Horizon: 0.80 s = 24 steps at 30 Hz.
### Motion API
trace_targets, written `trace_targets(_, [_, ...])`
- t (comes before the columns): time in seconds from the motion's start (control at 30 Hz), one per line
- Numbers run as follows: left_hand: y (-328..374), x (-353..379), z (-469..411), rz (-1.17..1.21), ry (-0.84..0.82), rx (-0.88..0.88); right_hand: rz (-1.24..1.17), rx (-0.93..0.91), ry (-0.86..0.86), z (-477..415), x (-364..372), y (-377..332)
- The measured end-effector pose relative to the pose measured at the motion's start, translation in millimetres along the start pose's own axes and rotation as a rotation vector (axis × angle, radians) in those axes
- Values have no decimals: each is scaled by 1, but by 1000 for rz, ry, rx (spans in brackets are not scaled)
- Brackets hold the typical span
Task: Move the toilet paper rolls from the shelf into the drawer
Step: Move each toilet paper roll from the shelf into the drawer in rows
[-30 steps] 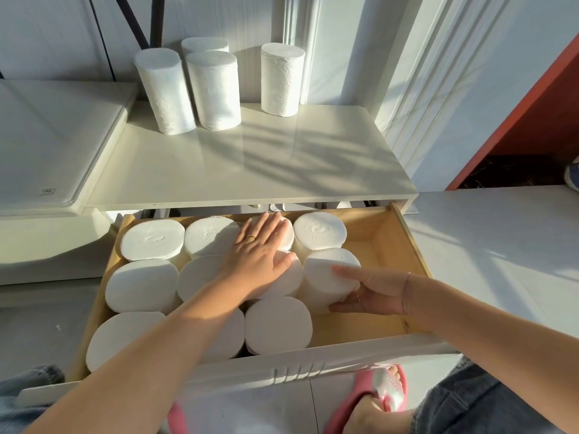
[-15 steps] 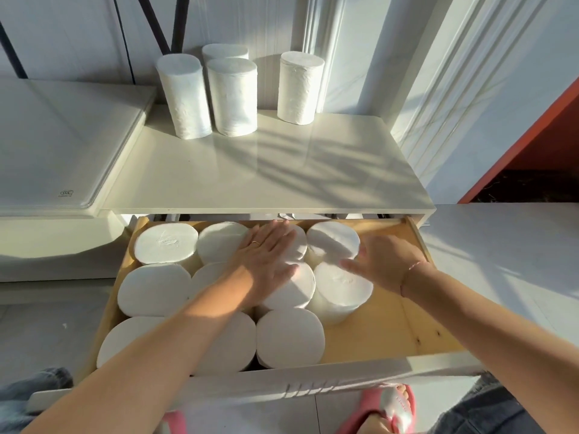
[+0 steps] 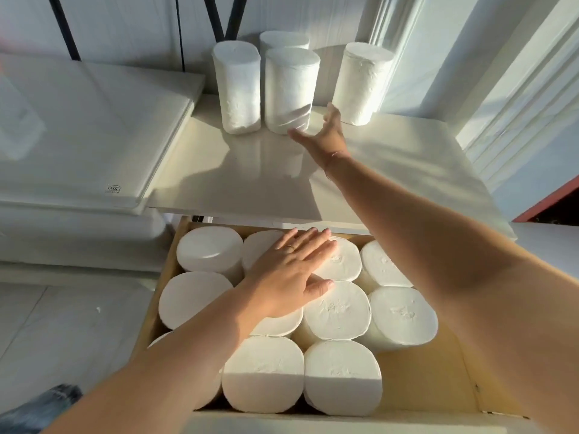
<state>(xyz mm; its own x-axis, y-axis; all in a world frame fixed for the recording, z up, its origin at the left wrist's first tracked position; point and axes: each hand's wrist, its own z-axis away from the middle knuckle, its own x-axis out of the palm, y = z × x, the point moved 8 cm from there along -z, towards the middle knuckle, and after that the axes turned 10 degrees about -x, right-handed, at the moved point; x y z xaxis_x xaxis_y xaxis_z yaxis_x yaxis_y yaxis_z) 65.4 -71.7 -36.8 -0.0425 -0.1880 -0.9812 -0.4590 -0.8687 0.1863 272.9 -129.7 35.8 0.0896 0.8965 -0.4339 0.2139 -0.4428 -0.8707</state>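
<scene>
Four toilet paper rolls stand upright at the back of the shelf (image 3: 313,183), near the wall: a left roll (image 3: 237,89), a middle roll (image 3: 291,89), one behind it (image 3: 283,40) mostly hidden, and a right roll (image 3: 362,83) standing apart from the others.

My right hand (image 3: 326,136) reaches over the shelf, fingers spread and empty, just beside the base of the middle roll. Whether a fingertip touches the wrap I cannot tell; the hand is blurred.

My left hand (image 3: 291,277) lies flat, fingers extended and together, palm down on the tops of the packed rolls (image 3: 336,308) in the drawer (image 3: 438,377). It grips nothing. I read it as pressing the stack steady.

The drawer holds rolls standing on end in tight rows. Bare wood shows along its right side, near the front corner.

Handling judgement: the rolls look light, soft and compressible, in thin wrap that shows creases and may be a little slick. Not fragile, but tall and narrow, so a nudge low down could tip one into its neighbour. Best hold, I think, is around the mid-body, thumb on one side and fingers opposite, squeezing gently. The middle roll is closest; the left roll stands just beside it, leaving little finger room on that flank.
</scene>
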Motion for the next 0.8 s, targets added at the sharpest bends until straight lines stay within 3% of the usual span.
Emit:
trace_targets(0.43, [-7,-1,-6,64,2,-9,-238,-71,237,-66,42,-2])
trace_targets(0.67, [-9,-2,-6,45,6,-11,-102,-77,366,-58,40,-10])
trace_targets(0.8, [-9,-1,-6,36,8,-7,-117,-137,324,-39,24,-11])
